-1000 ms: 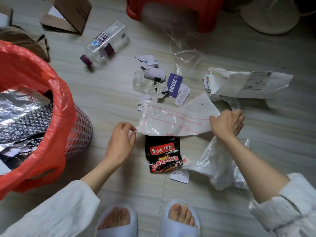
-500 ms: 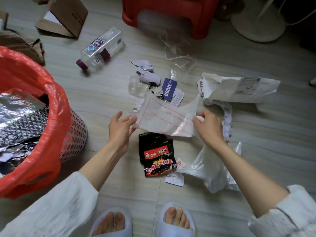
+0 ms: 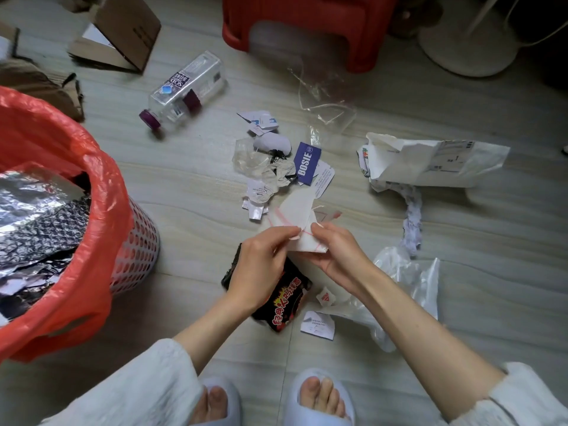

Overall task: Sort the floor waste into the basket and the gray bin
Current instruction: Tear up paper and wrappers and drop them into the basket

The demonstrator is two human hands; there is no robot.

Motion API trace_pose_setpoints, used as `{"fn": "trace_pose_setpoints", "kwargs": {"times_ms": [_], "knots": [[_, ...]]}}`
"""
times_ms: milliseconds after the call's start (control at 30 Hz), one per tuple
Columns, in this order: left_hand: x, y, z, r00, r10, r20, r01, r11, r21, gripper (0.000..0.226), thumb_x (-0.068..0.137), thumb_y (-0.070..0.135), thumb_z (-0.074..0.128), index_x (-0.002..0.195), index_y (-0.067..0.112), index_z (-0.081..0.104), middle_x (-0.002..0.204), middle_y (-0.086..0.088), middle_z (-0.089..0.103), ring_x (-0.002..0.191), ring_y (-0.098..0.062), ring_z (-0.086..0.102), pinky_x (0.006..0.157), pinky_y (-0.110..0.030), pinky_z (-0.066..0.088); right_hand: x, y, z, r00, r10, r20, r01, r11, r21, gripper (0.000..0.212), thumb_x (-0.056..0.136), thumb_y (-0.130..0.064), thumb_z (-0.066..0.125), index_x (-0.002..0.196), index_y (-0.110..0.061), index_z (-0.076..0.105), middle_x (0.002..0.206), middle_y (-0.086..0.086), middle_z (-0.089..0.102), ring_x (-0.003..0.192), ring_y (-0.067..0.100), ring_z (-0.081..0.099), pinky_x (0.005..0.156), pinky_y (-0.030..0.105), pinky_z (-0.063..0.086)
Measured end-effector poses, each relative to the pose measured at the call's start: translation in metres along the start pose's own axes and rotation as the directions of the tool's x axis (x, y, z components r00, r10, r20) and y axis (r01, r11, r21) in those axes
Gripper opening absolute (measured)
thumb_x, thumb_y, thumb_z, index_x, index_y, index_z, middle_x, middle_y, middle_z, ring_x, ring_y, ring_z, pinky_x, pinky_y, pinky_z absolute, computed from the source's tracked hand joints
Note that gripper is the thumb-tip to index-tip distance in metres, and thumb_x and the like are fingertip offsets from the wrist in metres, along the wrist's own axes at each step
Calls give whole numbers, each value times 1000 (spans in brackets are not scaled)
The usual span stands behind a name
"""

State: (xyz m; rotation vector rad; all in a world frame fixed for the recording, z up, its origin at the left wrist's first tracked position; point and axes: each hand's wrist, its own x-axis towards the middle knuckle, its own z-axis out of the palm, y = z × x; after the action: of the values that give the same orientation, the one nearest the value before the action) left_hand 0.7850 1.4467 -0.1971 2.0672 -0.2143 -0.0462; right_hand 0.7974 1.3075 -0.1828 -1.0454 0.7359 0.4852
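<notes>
STEP: folding waste for disposal | HANDS: left hand [image 3: 261, 265] and right hand [image 3: 335, 256] both pinch folded white red-lined plastic bag [image 3: 296, 222] above floor | NEXT: likely carry to red-lined white perforated basket [image 3: 135, 241]

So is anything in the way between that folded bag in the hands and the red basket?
Nothing visible. Both hands, left hand and right hand, hold the folded plastic bag above the floor, and only bare floor lies between it and the open-topped basket.
</notes>
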Motion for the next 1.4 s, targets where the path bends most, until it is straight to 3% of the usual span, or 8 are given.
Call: {"fn": "trace_pose_setpoints", "kwargs": {"times_ms": [267,433,567,667,800,1000,1200,1400], "knots": [[-15,-6,-1,938,104,332,-118,993,21,36,82,40,55,101,14,72,108,1,69,105,0,58,89,-19,45,-3,4,-6,987,-104,-121,53,929,-367,8,84,0,60,81,-4,66,73,10,65,59,16,59,51,21,47],[-2,-17,-19,988,-151,-44,152,988,13,30,83,27,61,110,15,66,102,4,63,96,1,54,89,-26,44,-6,-3,-13,969,-181,-168,73,859,-507,13,81,0,61,90,-5,69,78,6,66,66,18,58,55,22,44],[13,-34,-43,752,-629,200,650,758,-58,75,80,28,70,143,17,30,122,2,45,113,-13,47,91,-26,38,-9,-4,-19,984,-164,-68,100,828,-552,14,84,-3,59,93,0,68,85,6,67,71,14,59,59,17,46],[17,-36,-47,620,-685,381,775,612,-160,70,79,26,71,139,11,38,116,-5,56,100,-8,58,82,-20,41,-10,-3,-18,993,-117,3,98,815,-572,16,84,-3,59,97,-3,68,82,0,67,65,6,60,54,8,45],[20,-33,-48,694,-614,377,709,675,-205,23,79,7,70,102,10,68,84,1,69,72,-4,64,53,-5,42,-12,-3,-19,996,-79,28,81,807,-585,13,86,-6,59,92,-13,69,83,-6,68,70,3,60,56,7,44],[22,-37,-50,755,-594,278,629,776,-51,18,74,2,70,83,17,68,75,0,65,73,-14,58,67,-29,46,-6,-5,-25,873,-463,-155,214,648,-731,21,90,-32,57,106,-19,60,105,-2,62,100,15,57,88,29,45],[20,-20,-44,856,-377,354,332,926,181,48,74,5,70,117,21,59,90,1,61,83,-16,54,68,-23,35,-8,-14,5,907,-413,79,228,324,-918,28,79,-49,62,94,-26,70,98,-8,67,101,15,57,97,44,41],[21,-13,-39,889,-198,413,136,975,176,71,76,11,72,138,19,37,132,1,51,117,-16,49,79,-14,30,-5,-14,15,946,-323,13,205,571,-795,9,79,-20,65,76,-28,71,81,-5,70,85,18,64,86,40,49]]}}
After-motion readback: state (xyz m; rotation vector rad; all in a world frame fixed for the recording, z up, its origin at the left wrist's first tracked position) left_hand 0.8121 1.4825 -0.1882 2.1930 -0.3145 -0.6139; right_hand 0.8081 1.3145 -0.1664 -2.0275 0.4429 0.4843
